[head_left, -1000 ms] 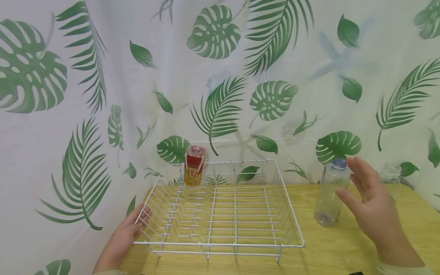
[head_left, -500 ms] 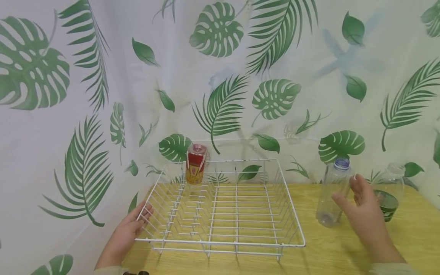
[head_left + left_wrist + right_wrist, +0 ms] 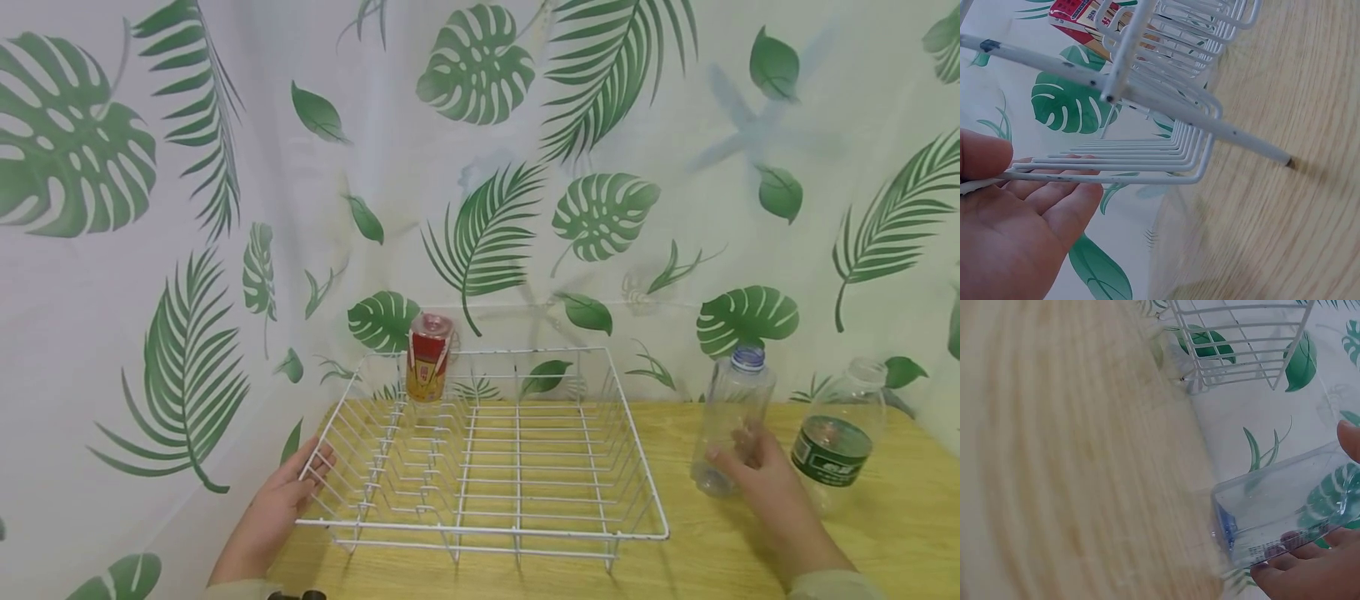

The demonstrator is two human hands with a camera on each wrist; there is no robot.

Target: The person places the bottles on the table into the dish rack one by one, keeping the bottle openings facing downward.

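We find the right hand (image 3: 761, 475) grasping the clear bottle (image 3: 735, 400), with the thumb to one side of its body and the fingers to the other. The grip is on the lower part of the body; the neck, with its blue-violet ring (image 3: 748, 357), rises above the hand and is untouched. In the right wrist view the fingertips meet the bottle's wall and the thumb lies at the opposite side, while the base extends away from the palm. The bottle appears near upright over the wooden table (image 3: 675, 550); we cannot tell whether the table or the hand bears its weight.

We note a second bottle, the green-labelled bottle (image 3: 832, 450), just to the right of the right hand and apart from the clear bottle.

The left hand (image 3: 285, 492) grips the left side of the white wire rack (image 3: 517, 529), thumb over the edge wire and fingers extended against the wires below. The rack's coating is chipped in several spots. A red and yellow can (image 3: 428, 367) stands within it at the rear left corner, beyond the left hand's fingers. Behind, we record a leaf-print sheet (image 3: 480, 242).
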